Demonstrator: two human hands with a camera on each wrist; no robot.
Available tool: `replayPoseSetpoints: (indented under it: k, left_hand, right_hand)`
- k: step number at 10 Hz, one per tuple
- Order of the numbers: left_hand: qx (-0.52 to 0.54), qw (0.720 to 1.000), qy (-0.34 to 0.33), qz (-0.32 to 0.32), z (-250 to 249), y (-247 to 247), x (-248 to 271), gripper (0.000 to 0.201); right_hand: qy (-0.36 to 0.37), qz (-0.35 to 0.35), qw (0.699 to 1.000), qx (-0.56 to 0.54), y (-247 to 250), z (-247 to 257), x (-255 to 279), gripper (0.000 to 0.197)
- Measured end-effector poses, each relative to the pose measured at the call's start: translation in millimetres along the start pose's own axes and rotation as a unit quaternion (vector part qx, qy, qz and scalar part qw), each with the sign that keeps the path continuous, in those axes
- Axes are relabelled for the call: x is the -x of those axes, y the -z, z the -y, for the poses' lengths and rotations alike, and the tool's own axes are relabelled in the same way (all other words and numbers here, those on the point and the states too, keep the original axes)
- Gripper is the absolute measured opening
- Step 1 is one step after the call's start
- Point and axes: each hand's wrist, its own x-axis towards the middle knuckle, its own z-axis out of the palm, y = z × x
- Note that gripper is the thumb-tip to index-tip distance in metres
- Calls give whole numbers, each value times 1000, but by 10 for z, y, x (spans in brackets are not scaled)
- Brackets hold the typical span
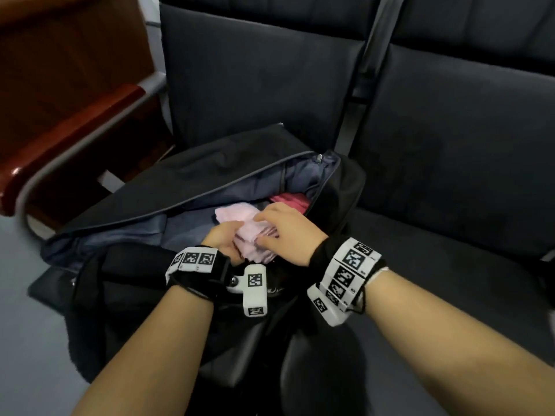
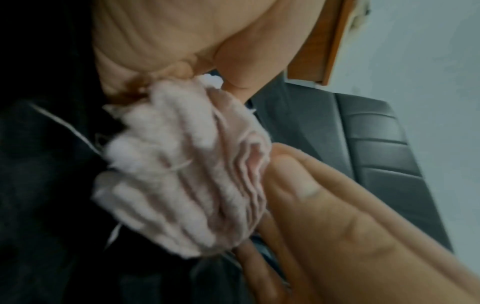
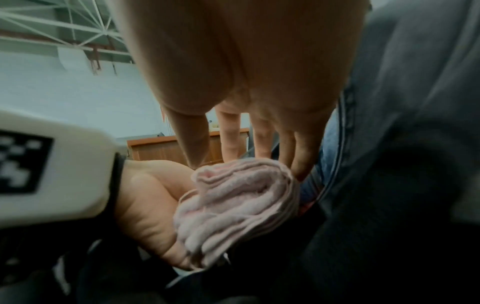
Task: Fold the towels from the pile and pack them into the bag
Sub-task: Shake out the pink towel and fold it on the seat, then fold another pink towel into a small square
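The right hand (image 1: 282, 232) and left hand (image 1: 223, 240) cover the near part of the folded pink towel (image 1: 240, 219). A darker pink cloth (image 1: 289, 201) on the far right inside the bag (image 1: 180, 187) shows only partly. Both wrist views are blurred.

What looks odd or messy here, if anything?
Little. The pink towel, held by the left hand and right hand over the open bag, has loose threads at its edge. Nothing is spilled.

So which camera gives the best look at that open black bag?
The head view: it shows the whole black bag unzipped on the seat, both hands holding the pink towel over it. The wrist views show only dark, blurred bits of bag behind the towel.
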Motion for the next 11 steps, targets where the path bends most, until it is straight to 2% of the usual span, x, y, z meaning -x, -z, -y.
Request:
replayPoseSetpoints:
  k: [1, 2, 3, 4, 5, 6, 7, 8, 9, 10, 11]
  left_hand:
    - [-20, 999, 21, -29, -84, -84, -174, 19]
    - [-56, 996, -12, -68, -163, -137, -430, 13]
    - [-57, 993, -54, -94, -244, -231, -674, 16]
    - [9, 989, -108, -104, -242, -338, -733, 35]
    - [-12, 987, -129, -97, -200, -366, -813, 46]
    - [-127, 979, -102, -123, -220, -310, -785, 12]
    - [-181, 970, -97, -131, -249, -306, -684, 18]
    - [-167, 968, -102, -159, -227, -351, -430, 12]
    - [-191, 960, -153, -139, -121, -470, -60, 40]
    - [-269, 909, -279, -150, 31, -708, 376, 42]
    - [-309, 861, -390, -104, 283, -1064, 833, 27]
  right_hand:
    - [-17, 33, 999, 38, -64, -86, -174, 45]
    - [-21, 24, 998, 62, -110, -179, -238, 47]
    - [-27, 6, 996, 84, -122, -263, -252, 52]
    - [-27, 19, 994, 108, -132, -373, -296, 57]
    - [-33, 66, 987, 139, -175, -476, -337, 53]
    - [-41, 99, 983, 151, -192, -527, -320, 49]
    - [-58, 86, 989, 108, -158, -501, -249, 51]
    - [-71, 33, 996, 38, -60, -387, -48, 51]
    - [-46, -36, 998, 7, 82, -258, 326, 47]
    - [-41, -95, 995, 2, 276, -226, 860, 47]
    - [-70, -136, 988, 22, 470, -367, 1484, 45]
